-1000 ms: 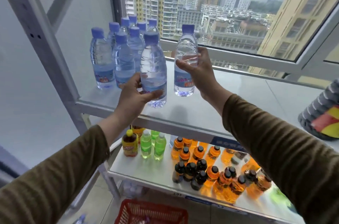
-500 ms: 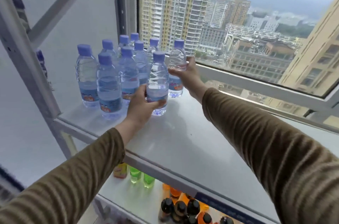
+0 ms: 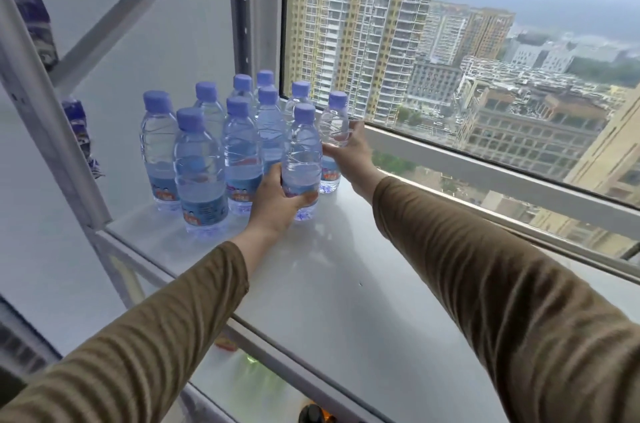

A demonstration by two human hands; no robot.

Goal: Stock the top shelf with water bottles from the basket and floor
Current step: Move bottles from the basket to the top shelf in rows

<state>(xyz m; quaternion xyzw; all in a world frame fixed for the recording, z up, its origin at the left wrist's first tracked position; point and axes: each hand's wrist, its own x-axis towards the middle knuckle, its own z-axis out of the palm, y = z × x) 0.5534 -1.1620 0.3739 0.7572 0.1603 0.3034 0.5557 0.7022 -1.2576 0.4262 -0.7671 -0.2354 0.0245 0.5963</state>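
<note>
Several clear water bottles with purple caps (image 3: 201,166) stand grouped at the back left of the white top shelf (image 3: 346,284). My left hand (image 3: 277,201) grips one water bottle (image 3: 302,152) at the front right of the group, its base on the shelf. My right hand (image 3: 349,152) wraps around another water bottle (image 3: 335,124) just behind it, next to the window, also standing on the shelf.
A large window (image 3: 485,76) runs along the shelf's far side, its sill right behind the bottles. A grey upright and diagonal brace (image 3: 41,104) frame the left end. The shelf surface to the right is bare. A lower shelf (image 3: 249,381) shows below.
Both hands carried their bottles up and in from the shelf's front edge and set them down against the group. The view has risen, so the lower shelf and red basket have dropped out of sight.
</note>
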